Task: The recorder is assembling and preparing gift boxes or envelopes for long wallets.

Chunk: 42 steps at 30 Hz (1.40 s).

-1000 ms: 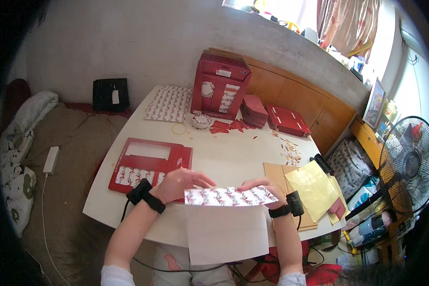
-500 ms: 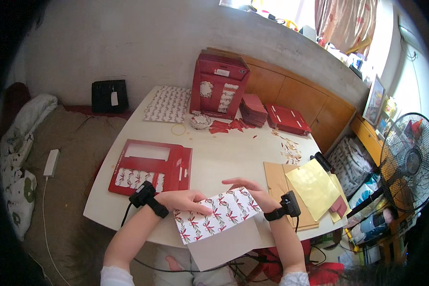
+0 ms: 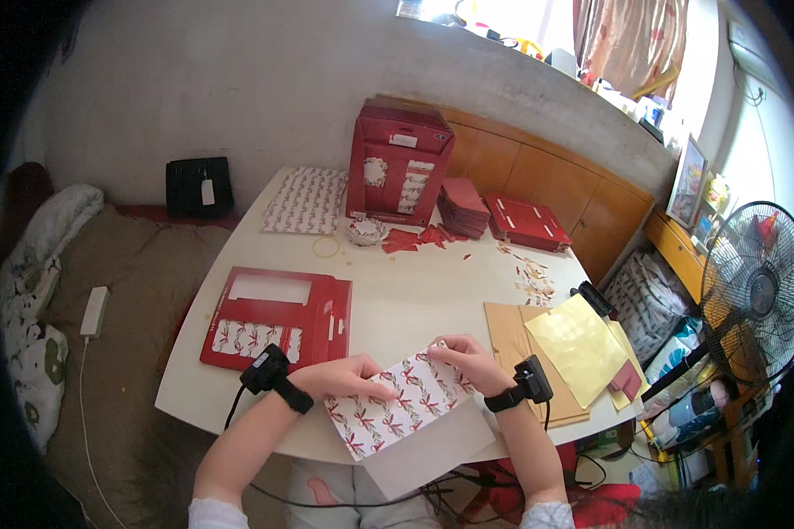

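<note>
The left hand (image 3: 348, 376) and right hand (image 3: 466, 361) are gripping a printed sheet (image 3: 401, 401) between them, the left thumb pressing flat on its patterned face while the right fingers are pinching its upper right corner; the left fingers are hiding behind it. The printed sheet is tilting upward to the right over the near edge of the white worktop (image 3: 406, 300), and a plain white sheet (image 3: 437, 458) is showing below it. Black straps (image 3: 293, 395) are circling both wrists. A red windowed package (image 3: 319, 304) is lying beyond the left hand, yellow sheets (image 3: 578, 344) are resting on brown cardboard (image 3: 505, 331) to the right, and a red box (image 3: 395, 145) is standing at the back.
</note>
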Each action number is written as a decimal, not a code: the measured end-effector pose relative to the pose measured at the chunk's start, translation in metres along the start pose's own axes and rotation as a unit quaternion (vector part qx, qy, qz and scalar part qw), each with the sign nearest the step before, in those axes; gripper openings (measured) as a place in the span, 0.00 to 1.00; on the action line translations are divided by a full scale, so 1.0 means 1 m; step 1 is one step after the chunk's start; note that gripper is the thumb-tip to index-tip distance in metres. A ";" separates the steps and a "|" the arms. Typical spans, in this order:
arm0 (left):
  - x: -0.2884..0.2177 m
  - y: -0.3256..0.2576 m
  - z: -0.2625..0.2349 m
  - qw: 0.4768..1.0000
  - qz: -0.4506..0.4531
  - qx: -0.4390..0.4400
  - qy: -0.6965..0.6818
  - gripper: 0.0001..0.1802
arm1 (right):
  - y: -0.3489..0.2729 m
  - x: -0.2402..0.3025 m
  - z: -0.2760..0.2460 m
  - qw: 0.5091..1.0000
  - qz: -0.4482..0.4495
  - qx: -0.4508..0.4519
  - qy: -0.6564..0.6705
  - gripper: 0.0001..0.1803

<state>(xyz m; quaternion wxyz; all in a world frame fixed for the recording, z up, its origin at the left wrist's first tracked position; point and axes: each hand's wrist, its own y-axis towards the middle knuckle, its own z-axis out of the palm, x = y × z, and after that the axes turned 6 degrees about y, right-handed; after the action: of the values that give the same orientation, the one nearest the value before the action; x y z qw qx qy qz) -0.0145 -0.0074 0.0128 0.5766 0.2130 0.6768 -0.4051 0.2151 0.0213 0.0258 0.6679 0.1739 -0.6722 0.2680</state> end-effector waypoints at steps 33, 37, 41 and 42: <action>0.008 0.019 0.008 0.995 0.069 -0.069 0.021 0.16 | 0.007 -0.014 0.001 0.999 -0.029 -0.012 0.005 0.13; 0.016 0.022 0.000 0.994 0.063 -0.078 0.032 0.16 | 0.008 -0.019 0.004 0.999 -0.028 -0.019 -0.026 0.15; 0.018 0.029 0.006 0.989 0.117 -0.095 0.009 0.14 | 0.011 -0.027 0.010 0.998 0.003 0.041 -0.053 0.16; 0.018 0.028 0.005 0.989 0.116 -0.095 0.008 0.14 | 0.011 -0.027 0.012 0.998 0.003 0.042 -0.052 0.16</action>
<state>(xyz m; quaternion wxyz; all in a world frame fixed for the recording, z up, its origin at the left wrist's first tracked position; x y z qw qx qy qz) 0.0056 0.0015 -0.0128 0.6316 0.2373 0.6879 -0.2674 0.2000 0.0198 -0.0017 0.6233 0.2137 -0.6948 0.2883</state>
